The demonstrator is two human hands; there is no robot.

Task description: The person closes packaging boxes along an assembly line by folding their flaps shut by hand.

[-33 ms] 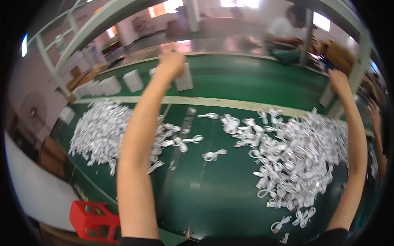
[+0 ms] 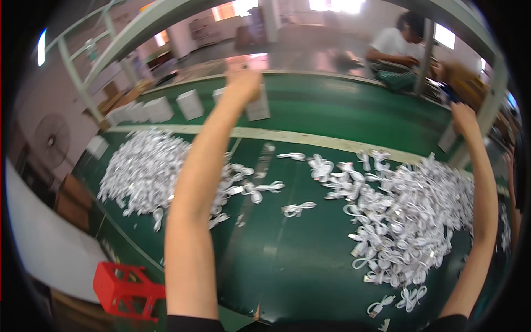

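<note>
Fan (image 2: 51, 140), round and grey, is showing at the far left against a pinkish wall, with a brown carton (image 2: 73, 202) sitting lower down. A red stool (image 2: 109, 286) is standing beyond the lower left edge of the green table (image 2: 260, 271). A small white box (image 2: 97, 146) is resting at the table's left corner, and just right of it a left heap of bundled white cables (image 2: 145, 171) is spreading. Behind that heap, a row of white boxes (image 2: 189, 105) is standing on the green belt (image 2: 321, 99).

The left forearm is crossing in front of the heap, and the left hand (image 2: 243, 86) is reaching over the belt. A left-hand box (image 2: 259, 109), white and upright, is showing just beneath it; whether the fingers are pinching it, I cannot tell.

Mid-table, a few loose cables (image 2: 298, 209) are lying apart. Farther right, a larger heap of cables (image 2: 409, 216) is covering the table, and a co-worker (image 2: 394, 47) is bending over beyond the belt. The right hand (image 2: 464, 118) is reaching near a metal post, with a right-hand box (image 2: 447, 138), also white, showing just below; its grip is hidden too.
</note>
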